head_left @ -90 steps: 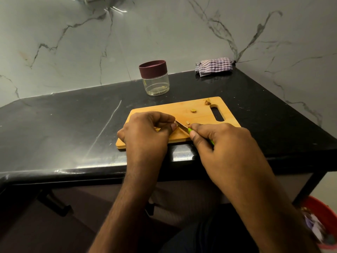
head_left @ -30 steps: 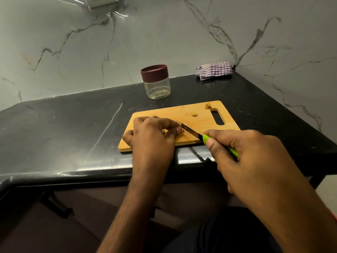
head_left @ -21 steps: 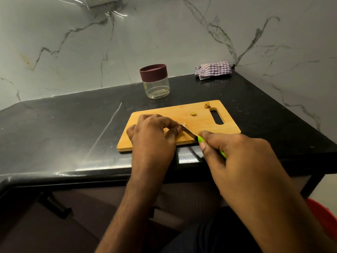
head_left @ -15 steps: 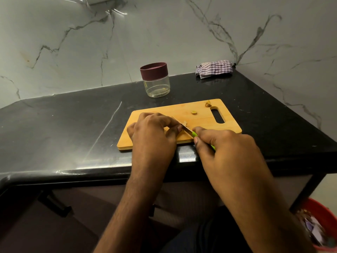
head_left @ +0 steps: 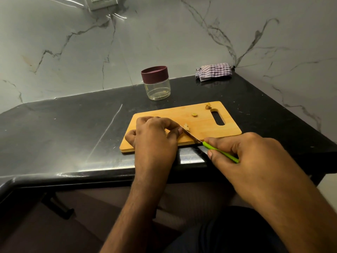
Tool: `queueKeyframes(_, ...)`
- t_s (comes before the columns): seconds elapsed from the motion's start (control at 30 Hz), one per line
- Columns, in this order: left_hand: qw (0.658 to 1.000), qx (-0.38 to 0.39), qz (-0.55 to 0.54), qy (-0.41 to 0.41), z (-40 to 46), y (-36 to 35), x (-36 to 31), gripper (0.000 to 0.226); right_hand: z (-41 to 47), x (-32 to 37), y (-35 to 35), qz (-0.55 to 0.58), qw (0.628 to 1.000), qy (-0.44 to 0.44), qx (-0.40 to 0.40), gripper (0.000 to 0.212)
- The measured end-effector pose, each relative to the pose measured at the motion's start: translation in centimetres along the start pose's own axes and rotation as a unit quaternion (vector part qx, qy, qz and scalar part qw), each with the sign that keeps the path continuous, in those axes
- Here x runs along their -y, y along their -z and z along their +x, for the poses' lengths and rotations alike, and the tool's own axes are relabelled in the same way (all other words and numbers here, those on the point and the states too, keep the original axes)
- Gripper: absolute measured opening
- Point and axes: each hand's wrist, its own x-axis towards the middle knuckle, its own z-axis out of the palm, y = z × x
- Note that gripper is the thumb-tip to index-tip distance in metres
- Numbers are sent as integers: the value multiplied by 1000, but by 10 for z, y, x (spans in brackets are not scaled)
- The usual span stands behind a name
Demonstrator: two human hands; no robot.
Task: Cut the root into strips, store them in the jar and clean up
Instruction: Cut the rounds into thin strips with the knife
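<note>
Risk of a nicked fingertip beside the blade.

Left hand [head_left: 155, 137] curled over the root [head_left: 186, 126], pinching it to the cutting board [head_left: 200, 123], root mostly hidden beneath the fingers. Right hand [head_left: 242, 157] wrapped round the green handle of the knife [head_left: 204, 143], blade touching the left fingertips. Could slip off the small piece toward them. Jar [head_left: 156, 83] capped, well beyond the grip.

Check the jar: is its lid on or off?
On. The dark lid sits flat on top of the upright jar, behind the cutting board.
</note>
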Motion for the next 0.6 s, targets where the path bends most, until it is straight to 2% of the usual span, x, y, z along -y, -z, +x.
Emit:
queueKeyframes(0.23,1000,2,-13,-7,0,1,-1,0,-1,0,2,6,1000,-5,-5,35)
queueKeyframes(0.4,999,21,-32,-31,0,4,-5,13,5,3,-3,-4,1000,-18,-8,38)
queueKeyframes(0.6,996,73,-3,-56,3,4,-5,21,7,0,-9,-2,1000,-4,-24,37)
